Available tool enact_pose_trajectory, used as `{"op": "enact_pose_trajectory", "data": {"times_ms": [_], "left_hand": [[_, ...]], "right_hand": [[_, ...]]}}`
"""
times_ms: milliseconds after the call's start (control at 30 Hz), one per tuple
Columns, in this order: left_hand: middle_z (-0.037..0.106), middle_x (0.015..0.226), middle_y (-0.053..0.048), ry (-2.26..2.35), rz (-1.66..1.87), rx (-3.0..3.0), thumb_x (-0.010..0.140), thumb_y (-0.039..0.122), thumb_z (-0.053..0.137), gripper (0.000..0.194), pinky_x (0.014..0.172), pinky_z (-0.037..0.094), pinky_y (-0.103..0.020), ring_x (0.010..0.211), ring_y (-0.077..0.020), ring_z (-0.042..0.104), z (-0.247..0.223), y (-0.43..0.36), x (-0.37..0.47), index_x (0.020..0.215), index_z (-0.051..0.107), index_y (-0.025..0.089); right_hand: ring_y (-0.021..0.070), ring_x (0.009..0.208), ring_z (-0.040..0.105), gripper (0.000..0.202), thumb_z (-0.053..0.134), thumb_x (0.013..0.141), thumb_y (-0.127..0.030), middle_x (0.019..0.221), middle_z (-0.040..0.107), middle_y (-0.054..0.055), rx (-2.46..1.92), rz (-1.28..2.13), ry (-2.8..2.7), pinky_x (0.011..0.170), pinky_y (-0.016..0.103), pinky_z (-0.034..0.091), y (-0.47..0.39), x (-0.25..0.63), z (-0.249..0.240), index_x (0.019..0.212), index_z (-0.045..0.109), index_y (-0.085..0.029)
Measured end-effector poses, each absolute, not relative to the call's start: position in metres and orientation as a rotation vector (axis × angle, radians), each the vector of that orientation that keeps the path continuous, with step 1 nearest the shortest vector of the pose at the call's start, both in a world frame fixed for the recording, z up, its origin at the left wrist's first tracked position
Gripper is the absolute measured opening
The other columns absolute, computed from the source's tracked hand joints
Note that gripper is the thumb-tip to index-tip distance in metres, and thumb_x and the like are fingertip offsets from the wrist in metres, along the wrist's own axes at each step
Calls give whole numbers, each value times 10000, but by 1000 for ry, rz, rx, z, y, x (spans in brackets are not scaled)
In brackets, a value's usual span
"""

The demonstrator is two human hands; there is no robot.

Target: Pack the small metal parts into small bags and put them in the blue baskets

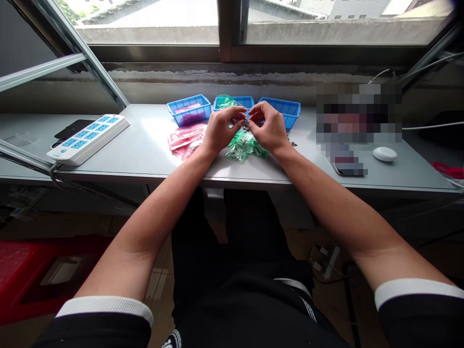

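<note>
My left hand (222,128) and my right hand (267,126) meet over the table, fingertips bent inward. Between them is a small dark metallic piece (246,124), pinched by both hands; its kind is too small to make out. Just below lie green plastic bags (241,147), partly covered by my hands. Pink plastic bags (186,137) are spread beside my left hand. Some small metal bits (293,143) show past my right wrist. Behind the hands stand a left blue basket (172,107) with pink bags, a middle blue basket (248,100) with green plastic, and a right blue basket (295,116).
A white power strip (90,137) and a dark flat object (74,129) lie at the left of the white table (152,154). At right are a phone (350,169), a white mouse (384,154) and a blurred-out patch. A red stool (47,275) stands below left.
</note>
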State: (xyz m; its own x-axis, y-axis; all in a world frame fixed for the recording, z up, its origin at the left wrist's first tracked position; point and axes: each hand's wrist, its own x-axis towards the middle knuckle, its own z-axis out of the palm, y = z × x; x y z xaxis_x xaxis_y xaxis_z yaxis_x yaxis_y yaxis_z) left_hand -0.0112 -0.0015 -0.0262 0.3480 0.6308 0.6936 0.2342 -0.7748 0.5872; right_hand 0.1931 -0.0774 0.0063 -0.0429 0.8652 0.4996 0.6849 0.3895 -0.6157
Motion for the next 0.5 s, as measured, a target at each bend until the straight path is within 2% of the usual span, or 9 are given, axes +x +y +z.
{"op": "enact_pose_trajectory", "data": {"times_ms": [133,233,367,433,500], "left_hand": [[994,1333,-40,769,1416,2158,1066,98,782,565,1216,744,-398,1281,-225,952,-27,0,-10,1588,857,302],[992,1357,-54,802,1438,2158,1077,82,765,620,1223,737,-390,1285,-234,951,-25,0,-9,1653,823,304],[991,1327,-113,888,1437,2245,1175,275,762,271,1078,730,-396,1194,-260,938,-23,0,-9,1368,949,237],[996,1263,-112,910,1408,2265,1209,362,744,265,1064,724,-402,1141,-264,932,-22,-1,-9,1254,973,236],[999,1189,-90,933,1358,2243,1230,456,749,301,1101,728,-412,1119,-273,933,-21,-3,-9,1226,981,263]], "right_hand": [[394,1304,892,491,919,1073,-314,1383,930,117,-1340,208,-1837,1212,598,718,-75,192,5,1560,864,-348],[401,1323,885,458,873,1101,-355,1396,923,131,-1341,169,-1826,1226,587,719,-70,192,3,1556,895,-323],[384,1302,888,271,815,1136,-388,1368,941,120,-1362,177,-1747,1205,559,736,-64,194,3,1372,933,-323],[360,1263,896,184,812,1138,-378,1321,954,106,-1336,203,-1723,1194,538,740,-63,195,3,1281,916,-325],[348,1239,898,122,831,1132,-382,1283,958,94,-1329,209,-1719,1178,527,741,-63,194,3,1227,890,-334]]}}
